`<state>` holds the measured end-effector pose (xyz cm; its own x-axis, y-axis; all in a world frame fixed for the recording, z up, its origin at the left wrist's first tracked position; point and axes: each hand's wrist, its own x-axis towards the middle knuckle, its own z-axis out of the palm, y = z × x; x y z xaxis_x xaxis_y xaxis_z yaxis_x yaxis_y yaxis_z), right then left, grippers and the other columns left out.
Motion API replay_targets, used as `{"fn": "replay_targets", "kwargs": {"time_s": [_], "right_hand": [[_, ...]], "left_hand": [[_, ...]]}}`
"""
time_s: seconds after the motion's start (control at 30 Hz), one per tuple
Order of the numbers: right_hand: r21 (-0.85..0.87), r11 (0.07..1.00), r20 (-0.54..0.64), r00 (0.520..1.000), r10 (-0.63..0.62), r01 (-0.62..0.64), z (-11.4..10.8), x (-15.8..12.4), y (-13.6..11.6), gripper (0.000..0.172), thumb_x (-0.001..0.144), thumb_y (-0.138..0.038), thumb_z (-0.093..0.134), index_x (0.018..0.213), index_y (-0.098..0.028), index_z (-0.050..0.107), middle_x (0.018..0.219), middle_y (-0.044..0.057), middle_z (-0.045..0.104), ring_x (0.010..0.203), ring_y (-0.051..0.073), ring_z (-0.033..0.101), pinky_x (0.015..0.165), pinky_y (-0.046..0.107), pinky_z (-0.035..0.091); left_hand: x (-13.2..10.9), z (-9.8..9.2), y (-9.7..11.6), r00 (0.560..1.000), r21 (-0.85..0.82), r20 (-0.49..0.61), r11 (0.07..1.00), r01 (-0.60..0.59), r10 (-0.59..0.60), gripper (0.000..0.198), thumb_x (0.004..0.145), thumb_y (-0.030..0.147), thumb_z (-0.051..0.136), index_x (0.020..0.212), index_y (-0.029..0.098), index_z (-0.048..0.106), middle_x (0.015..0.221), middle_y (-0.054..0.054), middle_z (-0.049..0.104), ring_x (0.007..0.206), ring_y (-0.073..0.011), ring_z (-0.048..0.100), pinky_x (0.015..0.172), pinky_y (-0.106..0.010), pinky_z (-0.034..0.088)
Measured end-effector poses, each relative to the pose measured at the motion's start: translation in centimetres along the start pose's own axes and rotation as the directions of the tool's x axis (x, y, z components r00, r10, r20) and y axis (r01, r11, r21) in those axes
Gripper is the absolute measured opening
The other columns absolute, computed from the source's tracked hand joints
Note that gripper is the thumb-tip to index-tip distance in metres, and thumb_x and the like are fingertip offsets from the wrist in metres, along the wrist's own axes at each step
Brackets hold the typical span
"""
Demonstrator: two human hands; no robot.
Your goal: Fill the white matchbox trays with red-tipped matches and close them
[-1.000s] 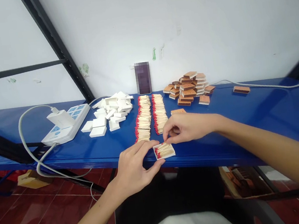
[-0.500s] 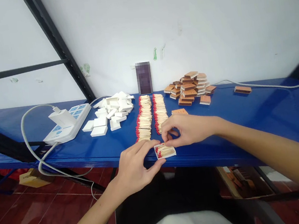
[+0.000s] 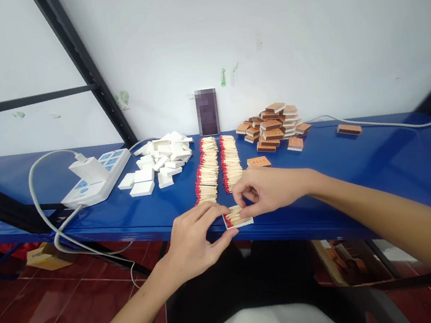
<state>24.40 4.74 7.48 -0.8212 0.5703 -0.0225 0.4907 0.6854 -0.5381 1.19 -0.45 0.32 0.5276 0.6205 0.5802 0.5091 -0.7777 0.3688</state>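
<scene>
- White tray point(image 3: 245, 224): it sits at the near edge of the blue shelf point(image 3: 358, 175), straight in front of the person, open side up.
- Matches in the tray point(image 3: 234, 217): a layer of pale sticks, red heads toward the left end; the right end is partly covered by fingers.
- Left hand point(image 3: 194, 240): thumb and forefinger are parted by about the depth of the tray and clasp it at its left end, forefinger on the far side, thumb on the near side. The other fingers lie bunched behind the forefinger.
- Right hand point(image 3: 268, 190): thumb and forefinger are bent toward each other over the right part of the tray, the thumb touching the matches there. Whether a match is pinched between them cannot be told. The remaining fingers are curled in toward the palm.
- Two rows of loose matches, the left row point(image 3: 207, 170) and the right row point(image 3: 230, 159), lie just beyond the hands, red heads to the left.
- Orange matchbox point(image 3: 258, 162): flat on the shelf, just beyond the right hand.
- Heap of white trays point(image 3: 163, 157): left of the rows.
- Pile of brown matchboxes point(image 3: 273, 133): right of the rows, near the wall.
- Power strip point(image 3: 104, 188): farther left, with a white charger point(image 3: 89, 171) plugged in.
</scene>
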Motion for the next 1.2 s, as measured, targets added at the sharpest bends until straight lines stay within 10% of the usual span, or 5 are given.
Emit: {"fn": "replay_targets", "kwargs": {"time_s": [0.93, 1.2], "right_hand": [[-0.044, 0.999, -0.016, 0.999, -0.031, 0.031, 0.9, 0.3, 0.1, 0.009, 0.084, -0.024, 0.061, 0.09, -0.017, 0.065, 0.062, -0.006, 0.053, 0.055, 0.009, 0.049, 0.057, 0.021, 0.037], [-0.285, 0.958, -0.216, 0.975, -0.053, -0.011, -0.5, 0.0, 0.9, 0.01, 0.08, -0.014, 0.056, 0.076, -0.016, 0.065, 0.062, -0.002, 0.058, 0.053, 0.009, 0.044, 0.059, 0.024, 0.03]], "left_hand": [[-0.3, 0.0, -0.4, 0.997, 0.027, -0.03, 0.997, -0.068, 0.069, 0.023, 0.091, 0.032, 0.069, 0.11, 0.021, 0.068, 0.106, -0.007, 0.074, 0.095, -0.0205, 0.072, 0.083, -0.032, 0.058], [-0.2, 0.2, -0.3, 0.996, 0.047, -0.053, 0.996, -0.07, 0.072, 0.019, 0.091, 0.033, 0.068, 0.105, 0.021, 0.07, 0.103, -0.007, 0.074, 0.092, -0.02, 0.072, 0.082, -0.031, 0.059]]}}
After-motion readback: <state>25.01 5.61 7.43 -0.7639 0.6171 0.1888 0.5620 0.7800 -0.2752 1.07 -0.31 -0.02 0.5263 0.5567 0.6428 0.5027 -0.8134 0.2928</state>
